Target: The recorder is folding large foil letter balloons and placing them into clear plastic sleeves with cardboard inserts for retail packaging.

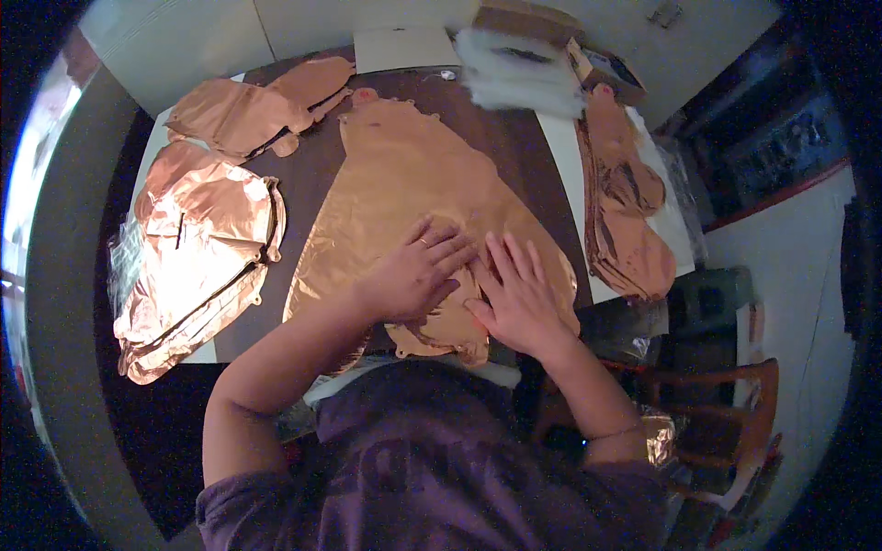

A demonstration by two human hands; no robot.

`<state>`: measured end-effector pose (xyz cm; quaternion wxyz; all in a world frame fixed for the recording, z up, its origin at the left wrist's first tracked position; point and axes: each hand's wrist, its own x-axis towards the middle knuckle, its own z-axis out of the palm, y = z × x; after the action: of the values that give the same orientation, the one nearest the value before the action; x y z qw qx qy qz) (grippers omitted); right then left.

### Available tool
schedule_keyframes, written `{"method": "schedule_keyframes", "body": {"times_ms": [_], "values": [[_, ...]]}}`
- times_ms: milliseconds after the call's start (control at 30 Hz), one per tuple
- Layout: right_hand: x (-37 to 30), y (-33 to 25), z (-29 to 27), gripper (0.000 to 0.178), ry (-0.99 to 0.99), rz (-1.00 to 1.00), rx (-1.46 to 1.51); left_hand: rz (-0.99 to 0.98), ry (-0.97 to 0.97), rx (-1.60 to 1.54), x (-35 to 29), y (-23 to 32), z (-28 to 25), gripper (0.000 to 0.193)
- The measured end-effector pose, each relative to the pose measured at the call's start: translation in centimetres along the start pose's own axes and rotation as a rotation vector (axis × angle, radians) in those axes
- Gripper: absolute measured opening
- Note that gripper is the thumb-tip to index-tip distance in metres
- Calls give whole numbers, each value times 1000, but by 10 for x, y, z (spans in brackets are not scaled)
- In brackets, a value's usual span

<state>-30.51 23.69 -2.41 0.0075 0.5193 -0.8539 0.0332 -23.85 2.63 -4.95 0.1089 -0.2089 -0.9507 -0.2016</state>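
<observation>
A large flat copper-coloured foil balloon [404, 174] lies in the middle of the dark tabletop, its wide end toward me. My left hand [424, 268] rests on its near half, fingers stretched out and pointing to the right. Just beside it, my right hand [519, 289] lies flat on the foil with its fingers spread and pointing away. Both palms press on the balloon and neither hand grips anything. Between the hands and my body, a smaller flap of foil [436, 335] lies over the near part; whether it is folded over or a separate piece is unclear.
More flattened foil balloons are stacked at left, a shiny pile [197, 248] and another pile [234, 115] behind it. A further stack [634, 211] lies along the right edge. White plastic wrapping [514, 69] and an open box [611, 73] stand at the back. A wooden chair [717, 376] is at right.
</observation>
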Motion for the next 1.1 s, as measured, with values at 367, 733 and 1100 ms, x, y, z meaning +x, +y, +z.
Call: {"method": "schedule_keyframes", "body": {"times_ms": [367,733,1100], "values": [[-60,-11,2,61,122,-162,-11,-42,-50,8,-1,0,-5,53],[-43,4,-16,49,135,-387,79,-63,60,-171,-2,-4,-11,54],[20,39,-34,31,-14,-298,537,-367,155,77,-29,-3,-25,59]]}}
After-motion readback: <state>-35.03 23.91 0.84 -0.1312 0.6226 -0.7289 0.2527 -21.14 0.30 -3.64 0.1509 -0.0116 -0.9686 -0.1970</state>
